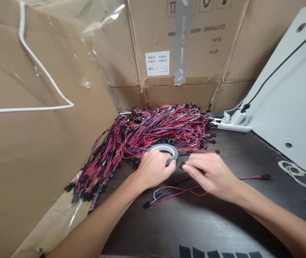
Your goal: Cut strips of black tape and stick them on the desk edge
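My left hand (153,168) is curled over a roll of tape (166,149) lying at the near edge of a big heap of red, blue and black wire leads (153,132). My right hand (209,172) is just to the right of the roll, its fingers pinched on a dark tape end (182,165) drawn from the roll. One loose wire lead (177,193) with black connectors runs across the dark table (196,222) under both hands, ending at the right in a black plug (267,176).
Cardboard boxes (185,53) wall the back and left, with a white cable (42,75) over the left one. A white power strip (233,123) and a grey panel (295,96) stand at the right. Several dark strips (217,252) line the near edge.
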The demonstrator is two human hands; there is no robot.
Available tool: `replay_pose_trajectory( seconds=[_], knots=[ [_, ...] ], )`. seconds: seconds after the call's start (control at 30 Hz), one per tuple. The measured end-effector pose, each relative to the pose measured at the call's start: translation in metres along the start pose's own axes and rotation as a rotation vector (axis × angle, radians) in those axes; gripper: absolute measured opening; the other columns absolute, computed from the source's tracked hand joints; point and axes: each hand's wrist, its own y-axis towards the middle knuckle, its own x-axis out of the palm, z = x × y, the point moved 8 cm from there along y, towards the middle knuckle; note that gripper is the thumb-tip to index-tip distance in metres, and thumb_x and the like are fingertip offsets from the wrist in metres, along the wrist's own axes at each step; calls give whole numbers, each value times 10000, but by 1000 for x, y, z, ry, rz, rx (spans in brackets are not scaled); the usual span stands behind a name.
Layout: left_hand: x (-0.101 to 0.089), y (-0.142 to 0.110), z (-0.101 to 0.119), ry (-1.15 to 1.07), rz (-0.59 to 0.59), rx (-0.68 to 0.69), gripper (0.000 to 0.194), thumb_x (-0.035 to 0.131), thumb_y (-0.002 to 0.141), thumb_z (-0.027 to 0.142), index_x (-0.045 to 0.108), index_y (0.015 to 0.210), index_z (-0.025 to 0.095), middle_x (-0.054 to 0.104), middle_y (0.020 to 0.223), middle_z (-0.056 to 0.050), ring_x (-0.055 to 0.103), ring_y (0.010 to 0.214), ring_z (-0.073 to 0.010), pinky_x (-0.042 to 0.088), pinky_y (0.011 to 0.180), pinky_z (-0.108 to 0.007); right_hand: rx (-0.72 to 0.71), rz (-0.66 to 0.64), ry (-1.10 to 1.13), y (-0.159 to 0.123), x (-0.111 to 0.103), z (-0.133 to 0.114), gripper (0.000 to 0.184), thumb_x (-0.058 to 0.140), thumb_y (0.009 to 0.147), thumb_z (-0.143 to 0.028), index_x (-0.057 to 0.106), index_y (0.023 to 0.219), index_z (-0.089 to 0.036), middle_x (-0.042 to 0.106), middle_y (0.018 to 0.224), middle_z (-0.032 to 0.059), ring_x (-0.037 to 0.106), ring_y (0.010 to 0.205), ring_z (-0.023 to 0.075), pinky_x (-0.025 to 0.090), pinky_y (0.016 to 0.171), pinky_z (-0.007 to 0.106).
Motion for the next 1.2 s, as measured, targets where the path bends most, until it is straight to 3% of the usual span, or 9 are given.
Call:
replay_pose_trajectory(
  seconds=[0.1,0.3,0.5,0.63,0.77,0.9,1.0,1.1,1.2],
  knots=[
    [5,-3,4,-39,17,64,218,525,820,236,615,639,154,653,704,-31,557,655,-168,296,580,-282,161,21,133,0,-6,28,308,478,927,-184,526,623,-162,490,563,-23,412,513,95,321,526,217],
    [1,-9,11,-192,77,187,84,575,762,159,653,791,145,667,813,-40,571,729,-174,390,656,-283,275,-34,218,-3,3,40,260,489,894,-196,546,643,-157,497,583,-22,441,537,102,344,548,220],
    [-15,-6,9,-615,112,96,87,602,765,141,666,824,138,660,786,-13,575,699,-127,439,672,-245,299,-66,220,-3,7,44,253,484,875,-191,500,623,-169,463,580,-27,418,541,105,330,547,225],
    [-14,-5,4,-815,113,27,80,594,792,150,647,733,134,651,729,-4,569,668,-116,440,633,-228,297,-92,231,-2,11,40,292,464,892,-204,480,602,-173,460,576,-24,417,545,108,324,551,230],
    [-18,-7,4,-792,180,51,126,588,806,121,624,686,130,639,682,2,558,635,-106,431,618,-220,363,-89,272,-3,14,40,301,456,890,-211,501,595,-169,478,566,-24,428,538,107,323,544,231],
    [-31,-13,13,-674,290,189,125,609,803,90,636,688,130,661,697,-6,587,653,-108,437,646,-221,456,-77,369,-4,18,43,297,463,870,-226,499,579,-172,456,521,-39,404,482,97,309,493,223],
    [-36,-16,17,-629,322,253,133,616,809,104,653,686,135,669,685,-8,591,628,-110,443,631,-225,463,-81,307,-1,16,42,302,461,865,-238,503,573,-173,473,516,-32,418,486,106,308,494,230],
    [-33,-17,17,-622,317,244,106,595,829,140,687,774,141,683,708,-14,591,614,-109,450,604,-226,460,-22,191,-5,-1,35,317,457,870,-246,510,567,-174,498,515,-19,440,496,115,323,511,241],
    [-28,-17,13,-648,312,170,177,564,849,184,672,979,135,686,719,-14,583,585,-104,453,566,-221,587,127,121,-41,-29,24,381,465,897,-323,530,548,-183,487,477,-11,450,460,120,338,489,250]
  ],
)
